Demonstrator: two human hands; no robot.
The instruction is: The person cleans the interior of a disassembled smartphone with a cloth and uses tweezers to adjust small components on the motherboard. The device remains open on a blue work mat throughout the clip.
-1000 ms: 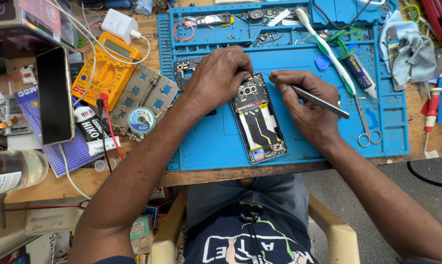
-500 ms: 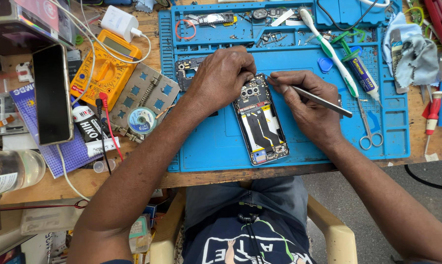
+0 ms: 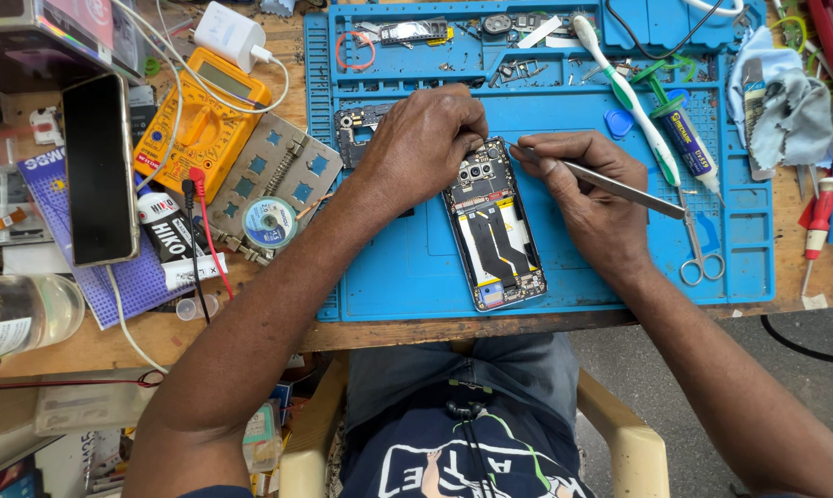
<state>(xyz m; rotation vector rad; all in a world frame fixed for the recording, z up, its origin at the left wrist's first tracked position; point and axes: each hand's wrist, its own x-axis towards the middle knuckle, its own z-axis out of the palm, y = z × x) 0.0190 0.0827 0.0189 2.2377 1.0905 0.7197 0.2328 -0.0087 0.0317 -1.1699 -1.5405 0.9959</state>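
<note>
Both hands meet over an opened phone [image 3: 493, 231] lying back-up in the middle of the frame on a blue repair mat [image 3: 407, 267]. Left hand [image 3: 425, 148] rests curled on the phone's upper left corner, fingertips pressed down by the camera block, holding nothing else. Right hand [image 3: 587, 198] pinches metal tweezers [image 3: 610, 184], their tips touching the phone's top edge.

At far left a dark phone [image 3: 100, 171] lies face up on the wooden bench. Right of it sit a yellow multimeter [image 3: 200, 115] and a solder-wick spool [image 3: 269, 221]. Beyond the right hand, on the mat, lie a white and green toothbrush [image 3: 619, 83], a glue tube [image 3: 684, 138] and small scissors [image 3: 697, 254]. A grey cloth [image 3: 794, 120] sits at upper right.
</note>
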